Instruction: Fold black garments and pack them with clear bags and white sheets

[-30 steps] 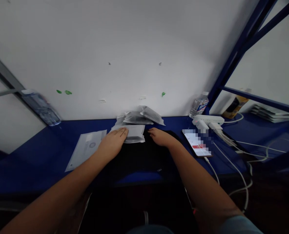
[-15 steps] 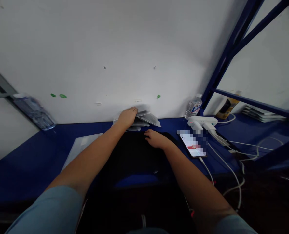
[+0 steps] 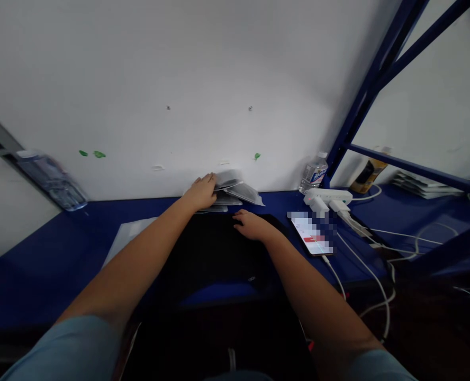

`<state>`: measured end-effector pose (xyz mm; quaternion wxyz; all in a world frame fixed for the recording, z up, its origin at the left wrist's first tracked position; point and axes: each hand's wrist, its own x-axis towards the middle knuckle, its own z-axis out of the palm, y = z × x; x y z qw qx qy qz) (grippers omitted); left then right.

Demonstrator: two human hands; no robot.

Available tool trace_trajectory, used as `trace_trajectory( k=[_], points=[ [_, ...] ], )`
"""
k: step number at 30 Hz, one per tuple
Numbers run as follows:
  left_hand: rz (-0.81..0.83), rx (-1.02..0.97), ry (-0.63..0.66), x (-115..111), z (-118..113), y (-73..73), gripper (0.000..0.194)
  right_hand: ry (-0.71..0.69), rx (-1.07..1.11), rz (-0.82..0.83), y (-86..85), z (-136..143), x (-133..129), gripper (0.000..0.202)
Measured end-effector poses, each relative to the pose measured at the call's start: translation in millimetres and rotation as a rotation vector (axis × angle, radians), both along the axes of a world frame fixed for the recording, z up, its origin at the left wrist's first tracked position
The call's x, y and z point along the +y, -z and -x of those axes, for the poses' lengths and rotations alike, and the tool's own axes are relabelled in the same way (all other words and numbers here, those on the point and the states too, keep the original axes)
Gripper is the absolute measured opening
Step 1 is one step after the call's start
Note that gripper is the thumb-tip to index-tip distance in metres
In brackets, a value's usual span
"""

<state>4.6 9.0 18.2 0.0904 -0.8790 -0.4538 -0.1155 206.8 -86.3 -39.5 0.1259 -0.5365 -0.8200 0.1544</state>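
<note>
My left hand (image 3: 200, 192) reaches to the back of the blue table (image 3: 52, 254) and lies flat, fingers spread, on a pile of clear plastic bags (image 3: 237, 189) against the white wall. My right hand (image 3: 251, 224) rests palm down on the far edge of a black mat (image 3: 215, 254) in front of me, holding nothing. A white sheet in a sleeve (image 3: 129, 238) lies left of my left forearm.
A phone (image 3: 311, 239) with a lit screen lies right of the mat, wired to a white power strip (image 3: 328, 197) with chargers. A water bottle (image 3: 313, 173) stands by the blue frame post (image 3: 362, 100). Another bottle (image 3: 52, 180) lies at the far left. White cables trail right.
My left hand pushed a flat bag from the mat's left corner back onto the pile by the wall and now rests there. My right hand barely moved.
</note>
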Motion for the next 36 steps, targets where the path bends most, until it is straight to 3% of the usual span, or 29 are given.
trace_trajectory(
  k=[3,6,10,13,17,23,36],
  points=[
    [-0.024,-0.071,0.059,-39.2,22.1,9.8,0.066,-0.006,0.002,-0.001,-0.5,0.4,-0.3,0.044],
    [0.056,-0.108,0.105,-79.0,48.0,33.0,0.059,-0.011,-0.003,-0.005,0.8,0.0,0.9,0.044],
    [0.239,-0.062,0.048,-106.7,68.0,64.1,0.062,0.015,-0.016,-0.011,1.7,0.6,-1.7,0.047],
    [0.293,-0.038,0.013,-109.6,68.9,77.0,0.066,0.03,-0.021,-0.033,1.2,5.4,-10.9,0.055],
    [0.295,-0.02,0.008,-108.5,65.6,83.9,0.067,0.045,-0.064,-0.025,5.6,16.5,-25.7,0.063],
    [0.299,-0.031,0.012,-110.6,66.5,86.0,0.067,0.079,-0.167,0.026,16.2,23.9,-32.8,0.07],
    [0.284,-0.009,0.006,-112.5,64.7,89.6,0.07,0.087,-0.221,-0.006,20.2,25.1,-36.7,0.075]
  ],
)
